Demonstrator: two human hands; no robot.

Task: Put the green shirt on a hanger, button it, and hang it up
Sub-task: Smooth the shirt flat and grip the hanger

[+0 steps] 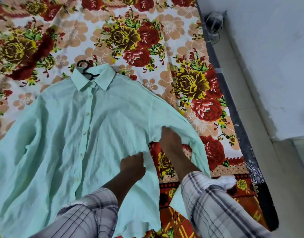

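Note:
The pale green shirt [65, 134] lies front-up and spread wide on the flowered bed. Its placket is closed, with several white buttons down the middle. A black hanger [87, 69] sits inside it; only the hook and neck show above the collar. My left hand [133, 164] pinches the shirt's side edge below the right armpit, fingers curled on the cloth. My right hand [169, 140] reaches under the sleeve at the armpit; its fingertips are hidden by the fabric, so its hold is unclear.
The flowered bedsheet [144, 36] covers the bed. The bed's dark edge [233, 107] runs diagonally on the right, with a grey tiled floor [276, 66] beyond. A small dark object with a cord [214, 23] lies on the floor by the bed.

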